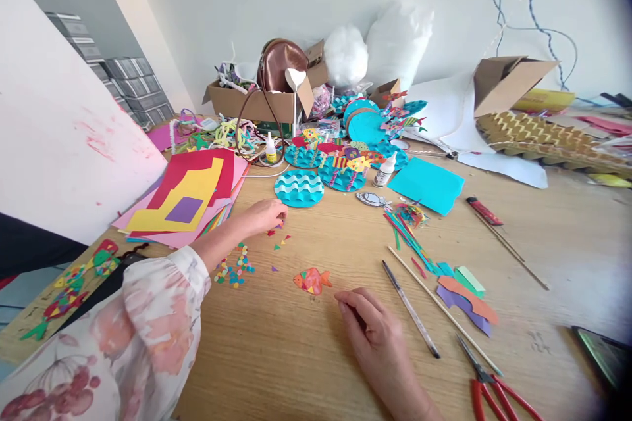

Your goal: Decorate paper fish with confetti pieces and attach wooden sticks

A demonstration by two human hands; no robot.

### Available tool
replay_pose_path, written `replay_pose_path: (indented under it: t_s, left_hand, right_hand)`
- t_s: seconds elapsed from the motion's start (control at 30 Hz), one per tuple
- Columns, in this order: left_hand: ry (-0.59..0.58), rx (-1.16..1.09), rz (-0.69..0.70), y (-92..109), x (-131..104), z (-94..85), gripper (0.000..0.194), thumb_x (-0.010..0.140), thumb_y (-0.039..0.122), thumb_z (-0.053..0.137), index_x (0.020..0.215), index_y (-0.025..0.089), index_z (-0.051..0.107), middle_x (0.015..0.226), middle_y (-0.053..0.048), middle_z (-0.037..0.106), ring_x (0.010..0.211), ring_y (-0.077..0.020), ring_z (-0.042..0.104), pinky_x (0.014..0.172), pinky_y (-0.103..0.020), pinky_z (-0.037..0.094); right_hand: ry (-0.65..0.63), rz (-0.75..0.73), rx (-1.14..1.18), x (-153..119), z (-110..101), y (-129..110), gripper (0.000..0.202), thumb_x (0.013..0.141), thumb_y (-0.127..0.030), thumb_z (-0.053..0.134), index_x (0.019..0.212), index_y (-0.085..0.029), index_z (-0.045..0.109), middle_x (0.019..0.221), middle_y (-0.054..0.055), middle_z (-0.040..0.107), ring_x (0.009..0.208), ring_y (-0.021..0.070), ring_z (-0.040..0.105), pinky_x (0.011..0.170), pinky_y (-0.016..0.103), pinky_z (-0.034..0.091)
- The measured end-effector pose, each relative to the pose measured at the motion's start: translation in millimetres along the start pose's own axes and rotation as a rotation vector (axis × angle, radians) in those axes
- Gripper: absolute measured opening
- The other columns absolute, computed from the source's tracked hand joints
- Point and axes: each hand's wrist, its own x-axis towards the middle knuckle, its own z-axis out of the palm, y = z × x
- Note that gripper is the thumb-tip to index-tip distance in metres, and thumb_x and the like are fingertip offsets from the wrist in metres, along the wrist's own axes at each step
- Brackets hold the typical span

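Observation:
An orange paper fish [313,281] with small colored pieces on its body lies flat on the table. Just right of its tail, my right hand [370,329] rests with thumb and forefinger together; whatever they hold, if anything, is too small to make out. My left hand [268,217] reaches down at small colored paper triangles [282,243], fingers bent and pressed together, their tips partly hidden. Round paper dots [236,268] are scattered below my left forearm. A blue disc with white wavy strips [299,188] lies beyond my left hand.
Colored paper sheets [187,194] are stacked at left. Glue bottles [385,171] stand beside decorated blue discs [342,173]. A pen [411,309], a wooden stick [444,310], red-handled scissors [488,385] and paper scraps [467,302] lie at right. Boxes and stuffing line the wall.

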Motion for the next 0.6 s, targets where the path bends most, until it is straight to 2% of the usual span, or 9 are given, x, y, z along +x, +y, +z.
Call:
replay_pose_path:
  t_s: [0.33,0.6]
  left_hand:
    - [-0.041,0.002,-0.003,3,3,-6.9,0.011,0.069,0.009,0.052,0.066,0.017,0.059,0.065,-0.001,0.058,0.063,-0.0142,0.052,0.055,-0.022,0.032]
    - [0.015,-0.098,-0.063,-2,-4,-18.7,0.012,0.068,0.012,0.049,0.065,0.017,0.059,0.063,0.0,0.058,0.061,-0.0128,0.051,0.055,-0.021,0.032]
  right_hand:
    - [-0.029,0.024,0.007,-2,0,1,0.019,0.084,-0.015,0.042,0.082,-0.018,0.061,0.071,0.004,0.06,0.063,0.0121,0.057,0.055,0.02,0.045]
    - [-0.039,0.025,0.014,-2,2,4,0.02,0.084,-0.015,0.042,0.082,-0.018,0.062,0.072,0.004,0.061,0.066,0.0124,0.058,0.058,0.02,0.046]
